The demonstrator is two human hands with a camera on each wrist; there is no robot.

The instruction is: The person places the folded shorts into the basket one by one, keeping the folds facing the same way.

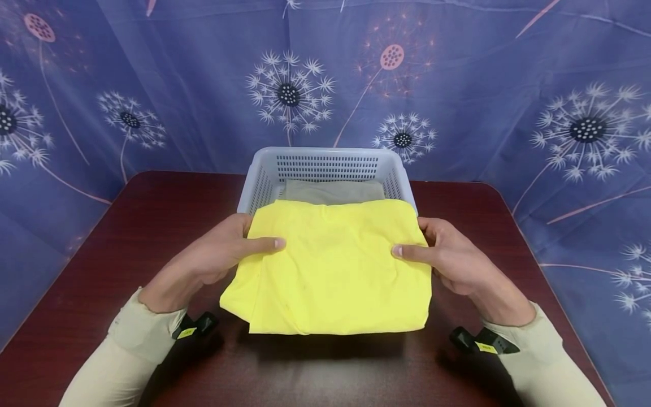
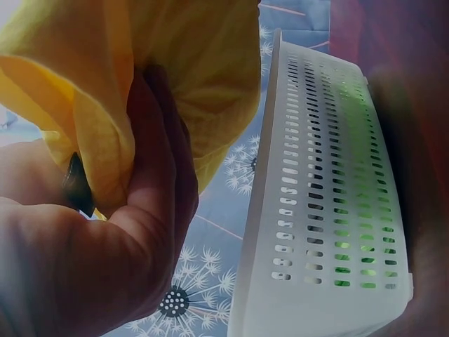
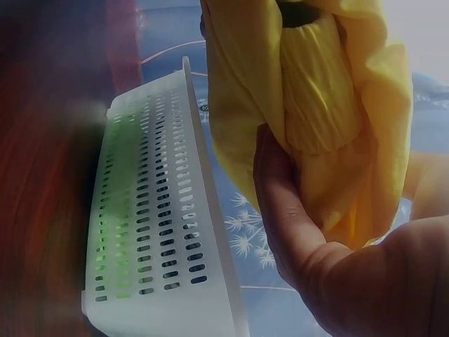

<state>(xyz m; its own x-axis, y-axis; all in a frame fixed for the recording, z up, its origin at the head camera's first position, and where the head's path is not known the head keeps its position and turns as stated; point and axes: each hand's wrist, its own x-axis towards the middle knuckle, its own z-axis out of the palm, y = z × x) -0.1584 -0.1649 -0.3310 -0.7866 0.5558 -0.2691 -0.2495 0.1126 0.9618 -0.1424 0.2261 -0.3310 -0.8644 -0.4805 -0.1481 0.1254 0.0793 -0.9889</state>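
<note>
A folded yellow garment (image 1: 335, 271) is held up above the table, in front of the basket. My left hand (image 1: 224, 249) grips its left side, thumb on top and fingers underneath. On the opposite side my right hand (image 1: 452, 254) pinches it the same way. Loose folds of the yellow cloth (image 2: 203, 77) hang over the fingers in the left wrist view. A gathered, cuff-like part (image 3: 319, 91) shows from below in the right wrist view. Behind the garment stands a pale plastic basket (image 1: 325, 151), its front part hidden by the yellow cloth.
A grey folded cloth (image 1: 333, 192) lies inside the basket. Through the basket's slots something green (image 2: 358, 175) shows in the left wrist view. The dark red table (image 1: 178, 203) meets a blue curtain (image 1: 203, 85) with dandelion prints at the back and sides.
</note>
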